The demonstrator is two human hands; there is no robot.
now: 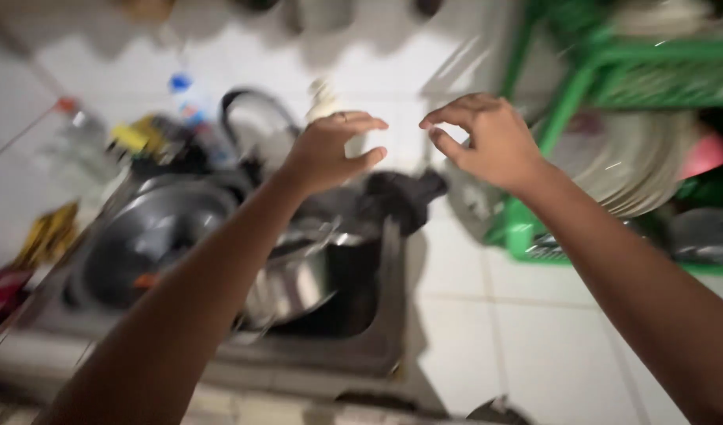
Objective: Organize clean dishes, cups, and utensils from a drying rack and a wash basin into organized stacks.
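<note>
Both arms are stretched out over the sink [381, 315], hands up near the back wall. The frame is motion-blurred, so fine detail is poor.

Left hand [334, 149]: half-curled, thumb under, fingers hooked over, a ring on one finger. A pale bottle [322, 96] sits right behind it, beside the tap [255, 102]. Cannot tell whether the hand has hold of it or just hangs in front; the pale patch between thumb and fingers may be bottle or wall tile.

Right hand [491, 138]: thumb and forefinger drawn close but not closed, nothing in it. It hangs in the air between the left hand and the green rack [570, 102].

Sink is full: steel pan [153, 228] on the left, pot [290, 283] tipped in the middle, dark cloth [401, 197] at the back edge. Plates [629, 165] stand in the rack, on the white tiled table [534, 330].

My read: this is a reach, with the grasp not confirmed. The bottle looks like the nearest target. A firm grip calls for the left fingers to wrap fully round it, clear of the tap, with the right hand free to steady it or work the top.
</note>
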